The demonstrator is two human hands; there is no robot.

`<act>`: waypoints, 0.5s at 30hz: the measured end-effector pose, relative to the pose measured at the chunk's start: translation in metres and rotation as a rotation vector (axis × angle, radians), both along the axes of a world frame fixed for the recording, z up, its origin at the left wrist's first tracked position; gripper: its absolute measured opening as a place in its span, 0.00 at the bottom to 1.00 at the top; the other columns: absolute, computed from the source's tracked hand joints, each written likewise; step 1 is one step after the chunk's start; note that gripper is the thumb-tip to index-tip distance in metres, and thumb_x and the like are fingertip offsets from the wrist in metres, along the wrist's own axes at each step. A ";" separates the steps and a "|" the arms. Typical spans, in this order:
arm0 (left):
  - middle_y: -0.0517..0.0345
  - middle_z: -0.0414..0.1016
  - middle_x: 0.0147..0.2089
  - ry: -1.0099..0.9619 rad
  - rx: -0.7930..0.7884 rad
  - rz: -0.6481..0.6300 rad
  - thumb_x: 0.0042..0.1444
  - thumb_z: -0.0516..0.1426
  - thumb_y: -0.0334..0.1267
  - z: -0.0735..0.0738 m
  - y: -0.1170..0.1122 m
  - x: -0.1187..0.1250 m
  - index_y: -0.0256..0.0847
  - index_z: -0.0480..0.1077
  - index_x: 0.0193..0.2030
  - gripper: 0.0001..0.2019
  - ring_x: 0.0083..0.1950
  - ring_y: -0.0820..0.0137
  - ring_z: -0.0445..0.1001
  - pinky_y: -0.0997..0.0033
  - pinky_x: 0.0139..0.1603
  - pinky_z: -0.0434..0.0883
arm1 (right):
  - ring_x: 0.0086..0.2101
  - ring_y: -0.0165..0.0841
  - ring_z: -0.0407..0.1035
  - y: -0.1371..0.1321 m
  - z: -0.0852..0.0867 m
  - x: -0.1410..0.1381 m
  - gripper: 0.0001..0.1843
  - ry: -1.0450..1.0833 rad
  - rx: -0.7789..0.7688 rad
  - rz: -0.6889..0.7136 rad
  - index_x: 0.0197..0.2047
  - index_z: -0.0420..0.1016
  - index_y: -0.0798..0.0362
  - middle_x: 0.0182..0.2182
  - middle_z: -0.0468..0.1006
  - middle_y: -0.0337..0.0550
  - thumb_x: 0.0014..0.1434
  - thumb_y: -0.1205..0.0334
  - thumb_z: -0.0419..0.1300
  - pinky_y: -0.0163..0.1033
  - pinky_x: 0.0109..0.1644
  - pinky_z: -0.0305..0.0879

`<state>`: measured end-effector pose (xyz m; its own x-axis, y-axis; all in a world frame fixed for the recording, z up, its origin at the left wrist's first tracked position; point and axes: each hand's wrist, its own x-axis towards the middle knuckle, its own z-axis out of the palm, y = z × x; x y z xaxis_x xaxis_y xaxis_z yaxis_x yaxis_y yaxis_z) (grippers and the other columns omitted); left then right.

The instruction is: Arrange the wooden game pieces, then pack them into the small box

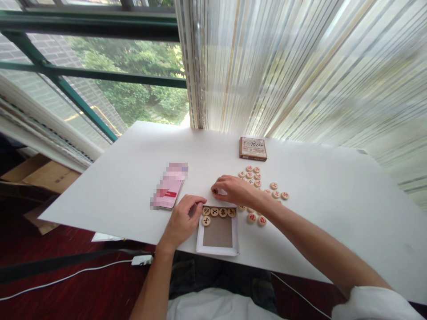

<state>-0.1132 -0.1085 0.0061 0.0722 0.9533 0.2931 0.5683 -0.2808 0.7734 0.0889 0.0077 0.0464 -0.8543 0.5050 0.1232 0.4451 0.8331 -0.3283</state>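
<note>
An open white box tray (218, 251) with a grey-brown bottom lies near the front edge of the table. Along its back wall sits a row of xiangqi pieces (214, 212) with dark characters, and one more piece (206, 221) lies below the row at the left. My left hand (185, 218) is closed at the tray's back left corner, thumb and forefinger against its rim. Just beyond the tray, my right hand (230, 187) pinches a round xiangqi piece (215, 192) between thumb and fingers. Loose pieces (275, 194) lie around my right wrist, which partly hides them.
A closed xiangqi box (253, 148) lies at the back of the white table (110, 186). To the left is a phone (170, 189) with a pink screen, partly blurred. Behind the table are a striped curtain (267, 66) and a green-framed window. A white power strip (142, 260) shows below.
</note>
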 end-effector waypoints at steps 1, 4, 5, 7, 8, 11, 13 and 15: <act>0.52 0.76 0.44 0.001 0.002 0.001 0.67 0.52 0.35 0.000 0.000 0.000 0.42 0.73 0.45 0.09 0.47 0.65 0.74 0.64 0.50 0.72 | 0.39 0.36 0.74 -0.001 0.000 0.001 0.08 0.010 -0.004 -0.007 0.45 0.81 0.53 0.36 0.81 0.46 0.62 0.65 0.63 0.38 0.43 0.68; 0.52 0.76 0.44 0.004 0.012 0.003 0.66 0.52 0.35 0.001 0.000 0.000 0.42 0.74 0.45 0.09 0.47 0.64 0.74 0.64 0.50 0.72 | 0.40 0.35 0.75 -0.003 0.004 0.006 0.10 0.094 -0.026 -0.049 0.47 0.80 0.52 0.39 0.81 0.45 0.62 0.65 0.63 0.38 0.45 0.69; 0.52 0.76 0.44 0.005 0.014 0.003 0.66 0.52 0.35 0.000 -0.001 0.000 0.42 0.74 0.46 0.09 0.47 0.64 0.74 0.64 0.50 0.72 | 0.40 0.34 0.76 -0.005 0.007 0.009 0.11 0.132 -0.039 -0.072 0.48 0.79 0.51 0.40 0.81 0.44 0.63 0.65 0.63 0.37 0.45 0.70; 0.52 0.76 0.44 0.006 0.011 0.003 0.66 0.52 0.35 0.000 -0.001 0.000 0.42 0.74 0.46 0.09 0.47 0.64 0.74 0.64 0.50 0.72 | 0.37 0.32 0.76 -0.010 0.012 0.016 0.11 0.207 -0.071 -0.120 0.50 0.78 0.50 0.42 0.81 0.43 0.63 0.64 0.62 0.36 0.43 0.70; 0.52 0.76 0.44 0.004 0.009 0.005 0.66 0.52 0.35 0.000 0.000 0.000 0.42 0.74 0.46 0.09 0.47 0.64 0.74 0.64 0.50 0.72 | 0.36 0.31 0.76 -0.013 0.014 0.021 0.12 0.241 -0.088 -0.143 0.50 0.78 0.50 0.42 0.80 0.43 0.64 0.63 0.62 0.36 0.42 0.71; 0.52 0.77 0.45 -0.018 0.013 0.026 0.66 0.52 0.36 -0.001 0.001 0.000 0.42 0.74 0.46 0.09 0.48 0.64 0.74 0.64 0.50 0.72 | 0.36 0.31 0.76 -0.026 0.018 0.035 0.14 0.369 -0.106 -0.223 0.52 0.76 0.50 0.42 0.79 0.44 0.64 0.62 0.61 0.38 0.44 0.73; 0.53 0.77 0.45 -0.037 0.015 0.053 0.66 0.53 0.37 0.001 0.003 0.000 0.42 0.74 0.45 0.09 0.49 0.64 0.75 0.63 0.52 0.72 | 0.36 0.32 0.76 -0.036 0.017 0.045 0.12 0.452 -0.089 -0.276 0.51 0.75 0.49 0.41 0.79 0.44 0.63 0.62 0.61 0.39 0.44 0.74; 0.53 0.78 0.46 -0.046 0.013 0.075 0.65 0.55 0.38 0.006 0.004 0.003 0.42 0.75 0.46 0.08 0.49 0.64 0.75 0.63 0.53 0.72 | 0.37 0.33 0.76 -0.046 0.012 0.052 0.12 0.503 -0.106 -0.318 0.50 0.73 0.49 0.42 0.79 0.45 0.63 0.62 0.62 0.41 0.44 0.75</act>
<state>-0.1102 -0.1040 0.0123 -0.0134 0.9518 0.3065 0.5522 -0.2485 0.7958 0.1412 -0.0380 0.0587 -0.5095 0.7575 0.4082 0.4354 0.6361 -0.6370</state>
